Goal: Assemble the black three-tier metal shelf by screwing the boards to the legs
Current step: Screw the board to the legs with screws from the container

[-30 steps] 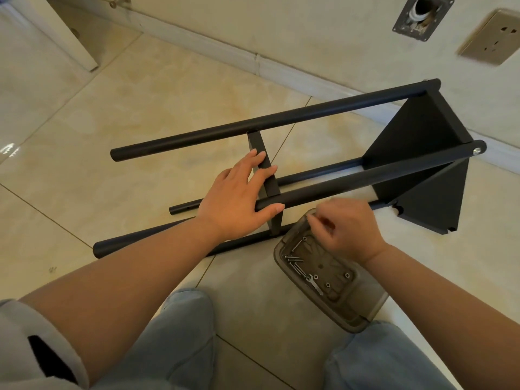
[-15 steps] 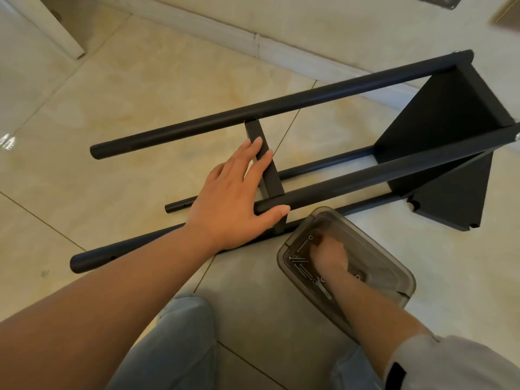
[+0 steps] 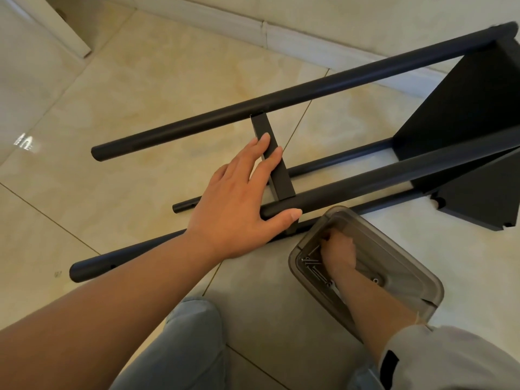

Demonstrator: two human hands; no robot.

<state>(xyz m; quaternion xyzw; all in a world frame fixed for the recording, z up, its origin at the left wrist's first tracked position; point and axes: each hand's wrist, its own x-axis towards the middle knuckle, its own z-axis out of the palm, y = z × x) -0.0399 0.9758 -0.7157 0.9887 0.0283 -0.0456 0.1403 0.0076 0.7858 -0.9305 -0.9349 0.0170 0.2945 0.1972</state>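
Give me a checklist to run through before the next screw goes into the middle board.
1. Left hand steadies narrow black middle board and upper front black tube leg: ok.
2. Right hand inside grey translucent plastic tray: ok.
3. Screw in grip: cannot tell.
4. Loose silver screws left in tray: ok.
5. Board holes aligned with leg: cannot tell.

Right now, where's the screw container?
In the head view, the clear container sits on the floor lower right, beside the nearest leg, with the right hand inside.

glossy beige floor tiles (image 3: 140, 88), white baseboard (image 3: 253, 23)
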